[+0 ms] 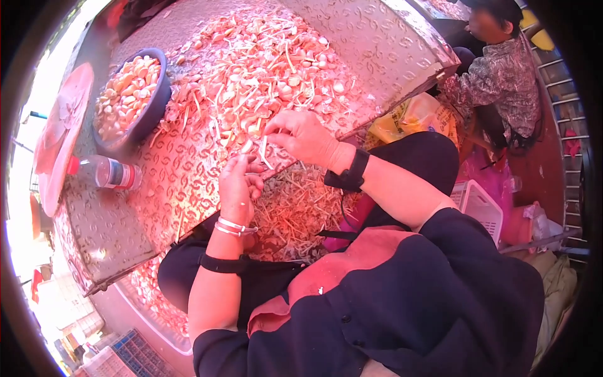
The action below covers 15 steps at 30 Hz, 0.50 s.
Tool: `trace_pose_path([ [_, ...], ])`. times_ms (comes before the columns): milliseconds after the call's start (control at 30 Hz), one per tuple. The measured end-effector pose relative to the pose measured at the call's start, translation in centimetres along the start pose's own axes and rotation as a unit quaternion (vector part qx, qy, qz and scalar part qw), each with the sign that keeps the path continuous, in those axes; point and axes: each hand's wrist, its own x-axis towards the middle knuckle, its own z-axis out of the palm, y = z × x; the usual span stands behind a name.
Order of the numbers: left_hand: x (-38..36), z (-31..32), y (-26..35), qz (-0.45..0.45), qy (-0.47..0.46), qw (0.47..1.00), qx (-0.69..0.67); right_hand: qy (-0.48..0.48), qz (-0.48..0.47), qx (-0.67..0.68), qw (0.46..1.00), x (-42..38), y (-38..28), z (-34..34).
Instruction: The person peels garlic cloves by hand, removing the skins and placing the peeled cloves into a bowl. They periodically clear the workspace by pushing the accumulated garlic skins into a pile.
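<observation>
My left hand [239, 188] is at the near edge of the metal table [182, 207], fingers curled and pressed together. A pale piece that looks like a garlic clove [247, 146] shows at its fingertips. Just to the right, my right hand [304, 137] is closed in a pinch, with a thin pale stalk [265, 154] hanging from its fingertips. The hands are close together but apart. Beyond them spreads a heap of similar cloves and thin stalks [270, 69].
A blue bowl [162, 94] full of cloves stands at left, beside a labelled bottle [118, 173] lying down and a pink hat [69, 119]. Stalk scraps [301, 213] pile below the table edge. Another person [502, 81] sits at right, near yellow bags [418, 119] and a white basket [480, 210].
</observation>
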Motion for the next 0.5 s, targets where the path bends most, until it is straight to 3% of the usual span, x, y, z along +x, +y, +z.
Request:
trace_pose_path([
  [67, 0.4, -0.4, 0.3, -0.099, -0.055, 0.984, -0.135, -0.011, -0.042, 0.014, 0.999, 0.0, -1.6, 1.2],
  [133, 0.8, -1.0, 0.1, -0.081, -0.049, 0.984, -0.151, -0.021, -0.087, 0.029, 0.996, 1.1, -1.6, 2.4],
  [200, 1.6, -1.8, -0.4, -0.063, -0.045, 0.983, -0.167, -0.069, -0.103, -0.143, 0.982, 3.0, 0.0, 3.0],
  [267, 2.8, -3.0, -1.0, -0.016, 0.014, 0.988, -0.152, -0.128, -0.122, -0.157, 0.972, 3.5, 0.7, 3.8],
  [333, 2.9, -2.7, -0.6, -0.003, 0.043, 0.991, -0.13, -0.208, -0.149, -0.237, 0.937, 4.1, 0.9, 4.7],
  [400, 2.7, -1.9, -0.5, 0.002, 0.06, 0.998, 0.025, -0.19, -0.176, -0.259, 0.93, 4.8, 0.9, 5.1],
  [500, 3.4, -1.3, -1.4, 0.061, 0.055, 0.989, 0.119, -0.238, -0.082, -0.289, 0.923, 5.1, 0.6, 5.2],
])
